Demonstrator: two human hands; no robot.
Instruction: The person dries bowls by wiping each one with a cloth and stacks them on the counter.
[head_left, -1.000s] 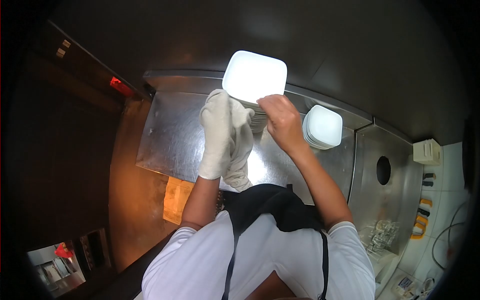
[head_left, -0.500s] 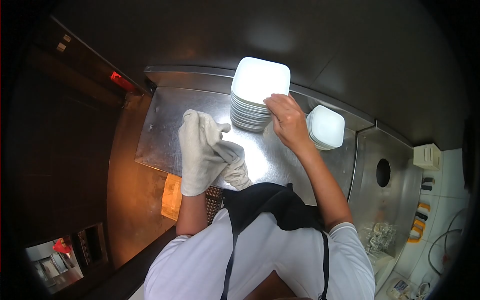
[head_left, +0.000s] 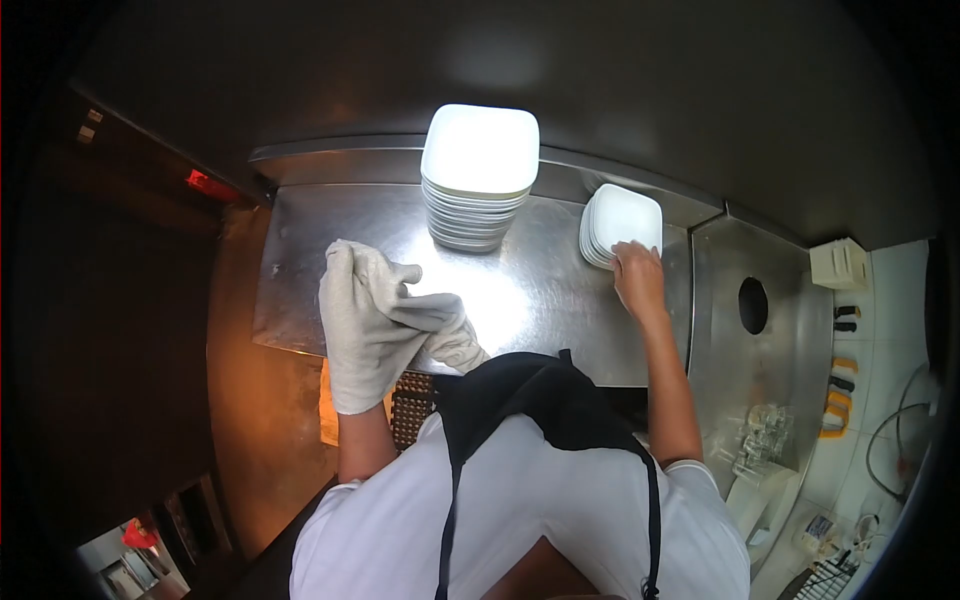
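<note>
On the steel counter [head_left: 575, 335], the right hand [head_left: 638, 285] is touching the shorter plate stack [head_left: 627, 216], grip unclear; even, gentle pressure suits it. A cloth [head_left: 448, 335] is hiding the left hand's [head_left: 358, 320] fingers.

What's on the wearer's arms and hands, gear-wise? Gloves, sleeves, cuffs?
Short white sleeves, part of a white shirt; black apron with thin black straps. Right hand: no glove, no watch or band visible at the wrist. Left hand: covered by a pale, off-white cloth, so can't tell what's on it.
</note>
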